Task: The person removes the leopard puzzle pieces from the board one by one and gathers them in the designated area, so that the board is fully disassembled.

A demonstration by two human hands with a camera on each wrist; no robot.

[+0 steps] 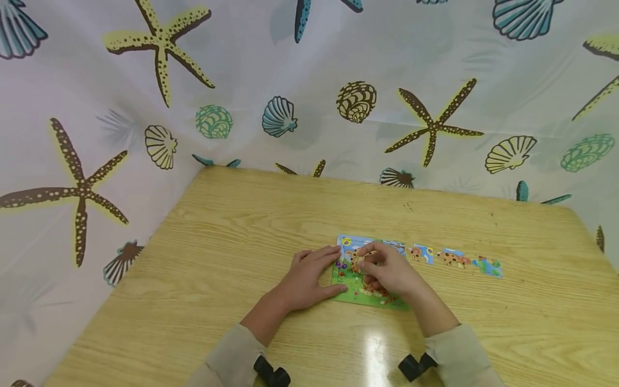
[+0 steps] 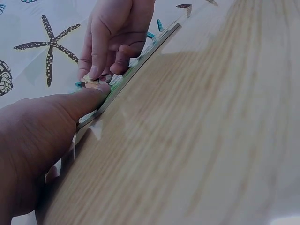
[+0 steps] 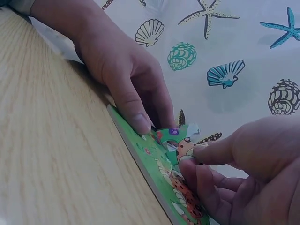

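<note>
Puzzle board near table centre. Left hand flat, fingers straight, pressing board's left edge. Right hand pinches puzzle piece over board. Three loose pieces right of board.

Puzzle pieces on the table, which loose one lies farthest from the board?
The green and blue piece at the right end of the row; the two leopard-print pieces lie between it and the board.

Left hand lies flat, palm down, fingers straight, thumb out. Right hand is beside it, fingertips bent together in a pinch. Both forearms sleeved.
</note>
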